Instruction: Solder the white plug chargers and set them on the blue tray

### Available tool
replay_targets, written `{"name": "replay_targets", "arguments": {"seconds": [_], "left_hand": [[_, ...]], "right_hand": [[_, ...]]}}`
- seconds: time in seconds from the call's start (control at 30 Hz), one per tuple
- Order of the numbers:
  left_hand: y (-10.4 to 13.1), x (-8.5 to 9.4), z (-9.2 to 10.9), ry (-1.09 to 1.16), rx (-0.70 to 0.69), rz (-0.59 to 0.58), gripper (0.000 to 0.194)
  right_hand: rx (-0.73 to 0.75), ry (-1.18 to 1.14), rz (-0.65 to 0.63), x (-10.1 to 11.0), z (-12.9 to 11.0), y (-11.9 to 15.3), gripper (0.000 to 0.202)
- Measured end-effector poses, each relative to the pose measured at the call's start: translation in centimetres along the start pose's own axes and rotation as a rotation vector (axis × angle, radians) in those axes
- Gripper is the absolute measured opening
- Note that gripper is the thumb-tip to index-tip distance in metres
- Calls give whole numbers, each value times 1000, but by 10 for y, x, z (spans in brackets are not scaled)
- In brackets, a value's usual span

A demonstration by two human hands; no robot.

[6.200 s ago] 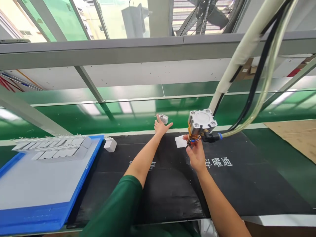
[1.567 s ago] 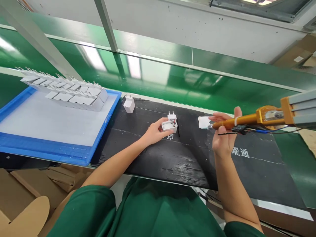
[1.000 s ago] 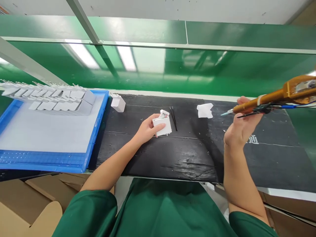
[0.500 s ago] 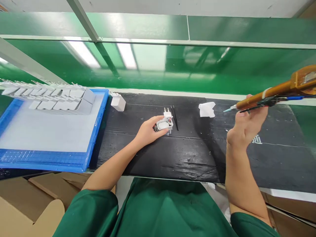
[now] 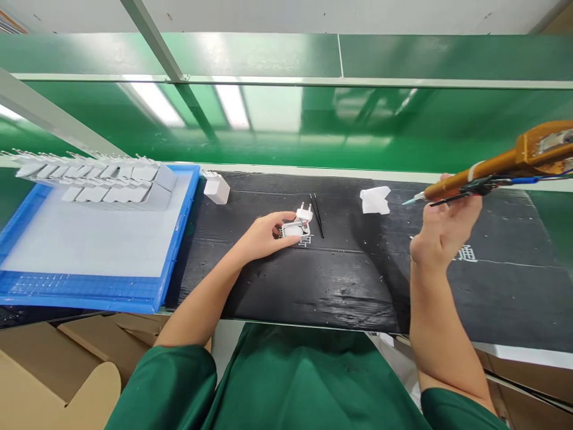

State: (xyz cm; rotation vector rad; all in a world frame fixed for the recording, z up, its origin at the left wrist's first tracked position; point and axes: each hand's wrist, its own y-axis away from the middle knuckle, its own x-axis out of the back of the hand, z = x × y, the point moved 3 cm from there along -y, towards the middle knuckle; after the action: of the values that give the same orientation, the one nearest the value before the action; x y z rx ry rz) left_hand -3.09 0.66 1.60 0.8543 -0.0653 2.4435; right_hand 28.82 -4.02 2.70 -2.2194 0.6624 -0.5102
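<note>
My left hand [image 5: 267, 236] grips a small white open housing [image 5: 293, 229] near the middle of the black work surface. A white two-pin plug piece [image 5: 304, 214] sits at the housing's far edge, with thin wires between them. Just right of it lie black tweezers [image 5: 317, 216]. On the right, my right hand [image 5: 447, 224] is closed around an amber glue dispenser [image 5: 474, 179] with a pale blue tip pointing left, held above the surface. A crumpled white tissue [image 5: 375, 200] lies to the left of that tip.
A blue tray [image 5: 168, 263] at the left bears rows of white plug adapters [image 5: 111, 185]. One white adapter [image 5: 217, 188] stands beside the tray. Cardboard boxes [image 5: 54, 364] are at the lower left, and a green panel [image 5: 277, 143] runs behind the surface.
The housing in my left hand has turned and tilted slightly, and its plug piece has shifted a little. My right hand and the dispenser have moved slightly left.
</note>
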Motion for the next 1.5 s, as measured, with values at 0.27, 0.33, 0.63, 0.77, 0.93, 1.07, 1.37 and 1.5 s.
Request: {"name": "replay_targets", "arguments": {"seconds": [0.27,0.33,0.63,0.77,0.93,1.07,1.37,1.5], "left_hand": [[5,18,1,-58,7,157,20],[7,18,4,-113,-31,160,19],[16,17,11,-303,-88,162,16],[16,15,10,-290,-91,170,15],[13,17,8,-258,-87,158,16],[13,16,11,-207,-90,178,19],[9,2,7,-18,33,155,14],[3,7,-2,149,152,161,25]], "right_hand": [[-11,-26,20,-1,1,0,50],[-11,-29,18,-1,2,0,51],[14,-19,-11,-1,2,0,54],[-3,-14,-5,0,3,1,53],[-7,6,-23,-1,3,0,54],[-7,26,-29,-2,1,0,53],[-76,29,-13,-3,0,2,53],[-65,-4,-11,-4,-3,1,51]]}}
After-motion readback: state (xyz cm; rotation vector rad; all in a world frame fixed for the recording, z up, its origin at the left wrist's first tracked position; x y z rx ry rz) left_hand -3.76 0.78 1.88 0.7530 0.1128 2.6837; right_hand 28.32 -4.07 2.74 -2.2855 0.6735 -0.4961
